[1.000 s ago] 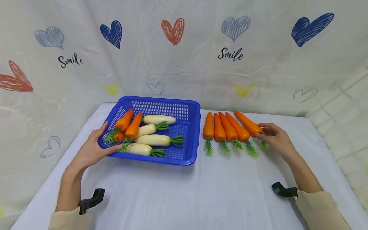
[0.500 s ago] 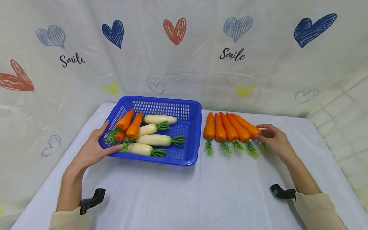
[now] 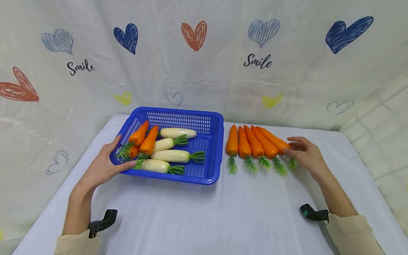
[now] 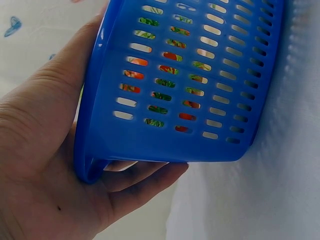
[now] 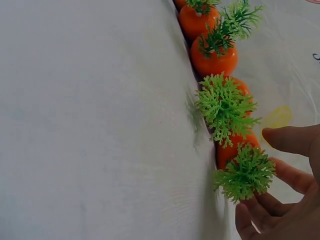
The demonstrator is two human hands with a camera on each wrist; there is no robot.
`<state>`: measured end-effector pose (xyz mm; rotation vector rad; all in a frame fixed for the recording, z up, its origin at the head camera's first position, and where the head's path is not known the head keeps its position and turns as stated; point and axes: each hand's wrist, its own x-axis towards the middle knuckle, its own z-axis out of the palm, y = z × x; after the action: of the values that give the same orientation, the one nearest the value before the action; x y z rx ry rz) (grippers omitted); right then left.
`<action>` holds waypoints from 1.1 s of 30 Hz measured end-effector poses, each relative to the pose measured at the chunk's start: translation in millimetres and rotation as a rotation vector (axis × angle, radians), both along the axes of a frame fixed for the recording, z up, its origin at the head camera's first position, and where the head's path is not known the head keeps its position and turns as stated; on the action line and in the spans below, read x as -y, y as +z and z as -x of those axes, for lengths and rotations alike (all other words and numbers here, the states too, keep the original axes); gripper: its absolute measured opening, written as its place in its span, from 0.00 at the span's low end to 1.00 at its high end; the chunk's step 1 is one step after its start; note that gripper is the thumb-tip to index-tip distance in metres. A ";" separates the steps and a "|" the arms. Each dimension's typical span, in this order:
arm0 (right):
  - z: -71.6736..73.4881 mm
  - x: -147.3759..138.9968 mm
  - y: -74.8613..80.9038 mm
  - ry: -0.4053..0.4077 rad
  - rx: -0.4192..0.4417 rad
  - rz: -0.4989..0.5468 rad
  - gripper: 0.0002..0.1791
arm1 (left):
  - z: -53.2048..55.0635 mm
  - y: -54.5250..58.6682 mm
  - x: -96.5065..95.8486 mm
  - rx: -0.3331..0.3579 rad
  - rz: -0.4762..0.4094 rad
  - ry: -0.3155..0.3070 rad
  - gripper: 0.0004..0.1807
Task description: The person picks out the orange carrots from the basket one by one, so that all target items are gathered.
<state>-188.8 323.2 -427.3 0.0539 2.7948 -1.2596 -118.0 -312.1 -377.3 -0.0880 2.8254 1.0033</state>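
On the white cloth [image 3: 204, 216], left of centre, stands a blue plastic basket [image 3: 214, 134] with slotted walls. The person's left hand [image 3: 103, 163] grips it by its left end, the thumb lying along the near rim and the other fingers bent around the outside. Against that end sit three carrots [image 3: 149, 140], one of them mostly hidden under the others. Beside them lie four white radishes [image 3: 170, 156] with green stalks, and much of the right part of the basket floor shows bare.

Just to the right of the basket, five more carrots rest side by side on the cloth, narrow tips away from the person and leafy tops toward the person. The rightmost carrot [image 3: 273, 137] slants most, its tip close against its neighbour's. At its thick end is the right hand [image 3: 306, 154], fingers loosely bent, thumb and fingers apart, closed on nothing; whether a fingertip touches the carrot or its leaves [image 5: 246, 174], I cannot tell.

Both forearms end in beige sleeves [image 3: 353, 232], with a small black device [image 3: 313, 212] at each wrist. Behind the table hangs a pale sheet [image 3: 216, 81] printed with hearts [image 3: 126, 38] and the word "Smile" [image 3: 258, 61], twice.
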 end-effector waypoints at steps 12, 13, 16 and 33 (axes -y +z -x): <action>2.7 10.4 5.6 -0.031 -0.169 0.014 0.27 | 0.1 0.6 -1.0 0.014 0.002 0.001 0.64; 3.0 12.1 6.0 -0.040 -0.181 0.005 0.27 | -0.2 0.9 -1.0 0.014 0.001 0.001 0.64; 3.6 16.9 8.0 -0.074 -0.216 -0.015 0.26 | -1.3 1.5 -0.6 0.008 0.000 0.003 0.64; 10.4 37.6 14.2 -0.018 -0.333 0.130 0.20 | -0.1 1.2 -0.7 0.010 0.003 0.005 0.64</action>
<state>-199.2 285.6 -413.1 -0.1535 2.9753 -1.5842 -117.9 -311.4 -376.1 -0.1005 2.8190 0.9962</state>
